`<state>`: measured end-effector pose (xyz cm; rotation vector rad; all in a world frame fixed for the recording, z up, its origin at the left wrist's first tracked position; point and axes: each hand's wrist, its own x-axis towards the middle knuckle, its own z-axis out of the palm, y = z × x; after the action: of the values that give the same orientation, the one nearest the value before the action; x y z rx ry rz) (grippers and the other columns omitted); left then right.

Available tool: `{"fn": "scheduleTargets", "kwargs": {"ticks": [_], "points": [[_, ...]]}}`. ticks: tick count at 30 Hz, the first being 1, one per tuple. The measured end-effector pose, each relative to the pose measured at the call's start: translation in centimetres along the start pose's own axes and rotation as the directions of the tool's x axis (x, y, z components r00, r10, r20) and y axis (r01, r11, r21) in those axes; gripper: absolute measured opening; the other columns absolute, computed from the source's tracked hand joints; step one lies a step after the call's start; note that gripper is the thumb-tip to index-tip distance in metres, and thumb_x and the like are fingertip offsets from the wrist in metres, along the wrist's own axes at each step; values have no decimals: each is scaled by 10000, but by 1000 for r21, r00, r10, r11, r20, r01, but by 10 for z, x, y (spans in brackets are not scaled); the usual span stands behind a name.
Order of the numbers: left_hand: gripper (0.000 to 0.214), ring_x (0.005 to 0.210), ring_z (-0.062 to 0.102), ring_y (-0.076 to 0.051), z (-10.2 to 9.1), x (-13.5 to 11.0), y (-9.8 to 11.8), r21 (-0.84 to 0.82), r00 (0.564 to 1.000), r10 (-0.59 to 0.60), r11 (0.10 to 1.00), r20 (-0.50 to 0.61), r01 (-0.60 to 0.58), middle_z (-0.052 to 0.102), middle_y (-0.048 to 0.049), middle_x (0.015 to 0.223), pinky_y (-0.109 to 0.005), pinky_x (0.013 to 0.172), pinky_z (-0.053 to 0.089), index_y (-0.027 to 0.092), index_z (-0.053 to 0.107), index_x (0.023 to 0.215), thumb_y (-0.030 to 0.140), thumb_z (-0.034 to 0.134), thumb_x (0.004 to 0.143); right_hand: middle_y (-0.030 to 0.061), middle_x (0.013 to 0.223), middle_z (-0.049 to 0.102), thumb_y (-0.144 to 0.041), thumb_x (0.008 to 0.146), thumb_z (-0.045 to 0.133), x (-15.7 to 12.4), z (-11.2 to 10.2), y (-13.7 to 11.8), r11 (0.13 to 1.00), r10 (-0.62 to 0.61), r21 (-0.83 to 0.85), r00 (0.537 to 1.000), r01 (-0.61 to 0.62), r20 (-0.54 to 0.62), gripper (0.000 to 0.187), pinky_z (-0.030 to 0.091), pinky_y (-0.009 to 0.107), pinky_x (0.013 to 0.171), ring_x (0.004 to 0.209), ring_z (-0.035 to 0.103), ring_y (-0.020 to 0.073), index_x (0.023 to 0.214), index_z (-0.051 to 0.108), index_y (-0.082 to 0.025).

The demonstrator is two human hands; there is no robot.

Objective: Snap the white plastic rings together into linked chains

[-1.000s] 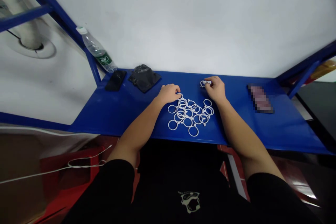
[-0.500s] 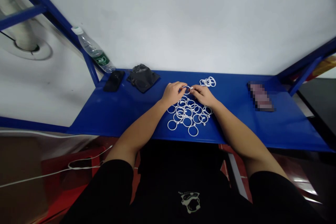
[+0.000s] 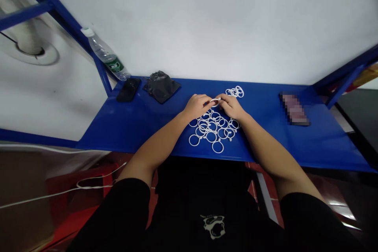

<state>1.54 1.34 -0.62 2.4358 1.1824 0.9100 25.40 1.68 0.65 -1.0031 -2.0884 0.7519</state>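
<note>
Head view: both forearms come in from the bottom edge, and the hands are together over a blue steel shelf [image 3: 141, 126]. Left hand [image 3: 196, 107] and right hand [image 3: 231, 107] meet on one white plastic ring [image 3: 215, 100], held just above the far edge of the pile. Fingers on both hands are curled and closed up, not spread. Left fingertips [image 3: 209, 102] and right fingertips [image 3: 221, 102] pinch the ring from opposite sides; exact finger count on it is hidden.

Pile of rings [image 3: 211, 132] sits right under both palms, overlapping and some linked, each with a small knob. Heel of the right hand is nearly on it. Small linked ring cluster [image 3: 235, 92] lies just past the right hand, apart from the pile.

Left along the shelf: black phone [image 3: 128, 89], then crumpled black bag [image 3: 161, 86] on a dark mat, just beside it. Water bottle [image 3: 106, 55] leans on the shelf's blue frame, tilted. Right: blurred flat object [image 3: 294, 109], well apart from the hands.
</note>
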Motion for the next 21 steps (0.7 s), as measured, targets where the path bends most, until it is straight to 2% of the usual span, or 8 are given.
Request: {"fn": "scheduleTargets", "kwargs": {"ticks": [8, 12, 14, 16, 18, 21], "points": [[242, 851, 726, -207, 4, 0, -2, -12, 998, 43, 999, 46, -42, 781, -20, 877, -392, 887, 514, 258, 792, 938, 356, 685, 1132, 24, 701, 715, -324, 930, 539, 0, -2, 1, 998, 2, -58, 1000, -3, -17, 217, 520, 362, 711, 715, 672, 242, 864, 733, -250], [296, 844, 726, -209, 7, 1, -3, -5, 994, 73, 997, 83, -72, 780, -28, 876, -382, 857, 511, 245, 765, 861, 352, 696, 1129, 39, 755, 760, -298, 918, 534, -1, -2, 4, 999, -15, -47, 1000, 14, -9, 228, 545, 362, 733, 722, 696, 235, 829, 737, -243], [236, 854, 728, -214, 7, 2, -4, -6, 995, 57, 998, 80, -57, 787, -28, 894, -384, 861, 518, 245, 794, 932, 342, 700, 1125, 53, 837, 809, -293, 932, 545, -1, -3, 4, 998, -21, -65, 999, 19, -27, 251, 572, 370, 774, 765, 732, 242, 883, 784, -235], [129, 885, 736, -220, 5, 2, -6, -8, 999, 10, 1000, 47, -10, 801, -29, 943, -393, 892, 533, 251, 822, 1082, 337, 729, 1108, 70, 951, 853, -295, 952, 562, -2, -5, 6, 992, -21, -123, 995, 8, -102, 291, 598, 391, 833, 842, 772, 261, 1007, 842, -232], [151, 929, 745, -230, 3, 2, -9, -5, 999, -48, 999, 11, 48, 813, -38, 1006, -402, 915, 548, 253, 824, 1189, 338, 781, 1072, 92, 1050, 872, -304, 973, 576, -2, -10, 10, 980, -15, -197, 972, -32, -235, 342, 613, 424, 885, 906, 793, 282, 1137, 867, -228], [168, 986, 751, -257, 1, 2, -13, 16, 995, -102, 995, 9, 102, 816, -56, 1040, -418, 927, 567, 252, 842, 1147, 330, 856, 998, 127, 1082, 866, -332, 1002, 596, -1, -24, 22, 944, 9, -294, 906, -147, -423, 364, 619, 471, 915, 925, 790, 310, 1206, 869, -205]]}}
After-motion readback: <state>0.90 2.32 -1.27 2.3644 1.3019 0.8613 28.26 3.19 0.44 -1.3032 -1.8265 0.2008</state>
